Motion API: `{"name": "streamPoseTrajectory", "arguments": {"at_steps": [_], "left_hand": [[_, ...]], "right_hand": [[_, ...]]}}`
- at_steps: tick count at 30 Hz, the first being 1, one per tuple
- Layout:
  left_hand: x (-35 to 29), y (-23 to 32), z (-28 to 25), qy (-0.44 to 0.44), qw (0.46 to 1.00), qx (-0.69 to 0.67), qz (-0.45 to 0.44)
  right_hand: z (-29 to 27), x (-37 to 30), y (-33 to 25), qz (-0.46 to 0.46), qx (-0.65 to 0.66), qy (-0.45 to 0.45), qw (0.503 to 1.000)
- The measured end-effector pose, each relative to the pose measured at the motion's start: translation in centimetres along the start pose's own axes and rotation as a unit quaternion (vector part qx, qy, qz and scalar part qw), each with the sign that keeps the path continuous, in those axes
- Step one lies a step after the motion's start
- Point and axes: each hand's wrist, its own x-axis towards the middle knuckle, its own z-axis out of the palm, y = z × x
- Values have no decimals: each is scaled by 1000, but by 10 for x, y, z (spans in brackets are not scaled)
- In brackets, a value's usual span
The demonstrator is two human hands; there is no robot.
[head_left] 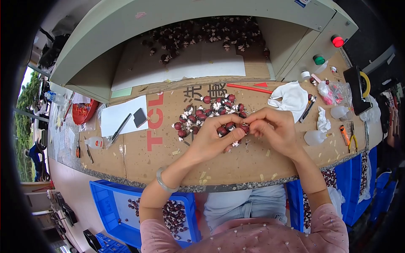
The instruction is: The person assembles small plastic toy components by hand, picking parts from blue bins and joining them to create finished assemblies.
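Observation:
Over the cardboard-covered bench, my left hand (217, 137) pinches a small dark red ball-shaped piece (244, 127) between thumb and forefinger. My right hand (275, 130) meets it from the right, its thumb and fingertips closed together against the piece's side. Whatever those right fingertips grip is too small to make out. Just beyond and under my left hand lies a loose pile of similar dark red and black balls with white parts (200, 114). My left fingers hide part of that pile.
A grey cabinet (291, 55) holding more such pieces stands behind. Right are a white glove (291, 98), squeeze bottle (314, 137) and yellow-handled pliers (352, 143). Left lie white paper (122, 110), a black block (139, 117) and a red bowl (84, 111). Blue crates (103, 211) stand below.

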Motion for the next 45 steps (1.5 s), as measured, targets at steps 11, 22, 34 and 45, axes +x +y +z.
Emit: {"name": "streamPoseTrajectory", "arguments": {"at_steps": [11, 22, 34, 45], "left_hand": [[2, -1, -11, -93, 953, -273, -99], [4, -4, -23, -15, 892, -448, -64], [6, -3, -32, 82, 900, -427, -28], [-2, 8, -17, 39, 979, -178, -86]], "right_hand": [[2, 7, 28, 87, -147, -38, 985], [9, 10, 38, 66, -101, -31, 992], [20, 11, 32, 114, -72, -7, 991], [5, 8, 18, -21, 136, 7, 990]]}}
